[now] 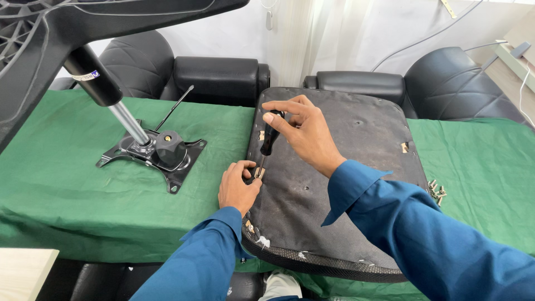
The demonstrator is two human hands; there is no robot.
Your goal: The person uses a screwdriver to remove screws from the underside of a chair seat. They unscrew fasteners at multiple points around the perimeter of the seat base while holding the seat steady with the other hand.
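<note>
On the green-clothed table (67,189), my right hand (306,134) gripped a screwdriver (269,139) while my left hand (237,187) pinched its tip against the upturned seat pan (345,167); a slip could have stabbed those fingers.

Bright, even daylight; sharp focus.

Green-clothed table (67,195); black leather armchairs (446,78) behind, pale curtain (329,33) between them; white wall (390,28), daylight
</note>
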